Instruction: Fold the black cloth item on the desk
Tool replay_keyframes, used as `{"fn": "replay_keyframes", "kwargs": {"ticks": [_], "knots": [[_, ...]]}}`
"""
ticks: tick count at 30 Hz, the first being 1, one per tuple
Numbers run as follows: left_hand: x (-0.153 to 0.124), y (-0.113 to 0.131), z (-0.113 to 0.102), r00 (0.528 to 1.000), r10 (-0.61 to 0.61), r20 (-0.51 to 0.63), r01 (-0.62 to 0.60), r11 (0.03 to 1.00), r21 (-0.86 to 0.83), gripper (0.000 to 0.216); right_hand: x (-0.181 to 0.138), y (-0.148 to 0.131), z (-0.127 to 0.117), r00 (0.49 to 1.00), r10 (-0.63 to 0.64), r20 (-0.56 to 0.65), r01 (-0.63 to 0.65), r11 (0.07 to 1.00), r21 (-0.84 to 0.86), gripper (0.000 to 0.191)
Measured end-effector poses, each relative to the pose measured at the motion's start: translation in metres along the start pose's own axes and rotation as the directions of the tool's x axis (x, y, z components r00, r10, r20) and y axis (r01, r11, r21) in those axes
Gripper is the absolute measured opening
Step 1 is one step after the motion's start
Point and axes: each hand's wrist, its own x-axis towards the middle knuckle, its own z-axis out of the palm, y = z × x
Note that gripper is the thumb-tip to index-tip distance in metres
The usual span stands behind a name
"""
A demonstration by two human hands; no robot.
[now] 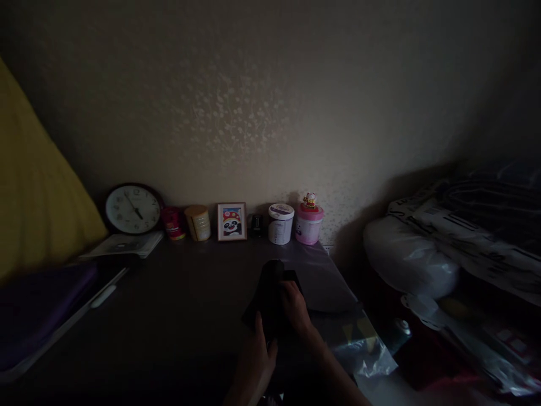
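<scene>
A black object, perhaps cloth or a soft bag, is in front of me over the dark table; in this dim light I cannot make out its exact kind. My left hand grips its lower left part, thumb pointing up along it. Curled fingers of my right hand close on its right side, farther from me than the left. Much of the object's lower part merges with the dark tabletop and is hard to see.
Along the wall stand a round clock, a red can, a tan canister, a framed panda picture, a white tub and a pink tub. Purple cloth lies left; plastic bags are piled right.
</scene>
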Motion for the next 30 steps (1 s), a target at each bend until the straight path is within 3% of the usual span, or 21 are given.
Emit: {"fn": "replay_keyframes", "kwargs": {"ticks": [9,14,18,20,25,30], "knots": [[0.000,0.000,0.001,1.000,-0.004,-0.009,0.004,0.998,0.063,0.060,-0.038,-0.030,-0.003,0.988,-0.096,0.120,0.105,0.992,-0.070,0.026],[-0.001,0.000,0.006,0.999,-0.002,-0.050,0.009,0.990,0.138,0.059,-0.044,-0.048,-0.006,0.980,-0.147,0.137,0.179,0.950,-0.256,0.021],[-0.002,0.000,0.010,0.992,0.037,-0.120,-0.028,0.997,0.076,0.057,-0.038,-0.055,-0.002,0.972,-0.165,0.169,0.222,0.884,-0.412,0.009],[-0.004,0.001,0.009,0.983,0.060,-0.173,-0.052,0.998,0.047,0.059,-0.034,-0.055,0.000,0.958,-0.200,0.205,0.273,0.853,-0.444,0.013],[-0.012,0.010,0.001,0.973,0.036,-0.227,-0.029,0.999,0.032,0.070,-0.033,-0.051,0.000,0.951,-0.223,0.215,0.294,0.869,-0.398,0.016],[-0.017,0.016,-0.008,0.994,0.036,-0.108,-0.032,0.999,0.038,0.075,-0.032,-0.054,-0.001,0.958,-0.183,0.221,0.250,0.908,-0.335,0.016]]}}
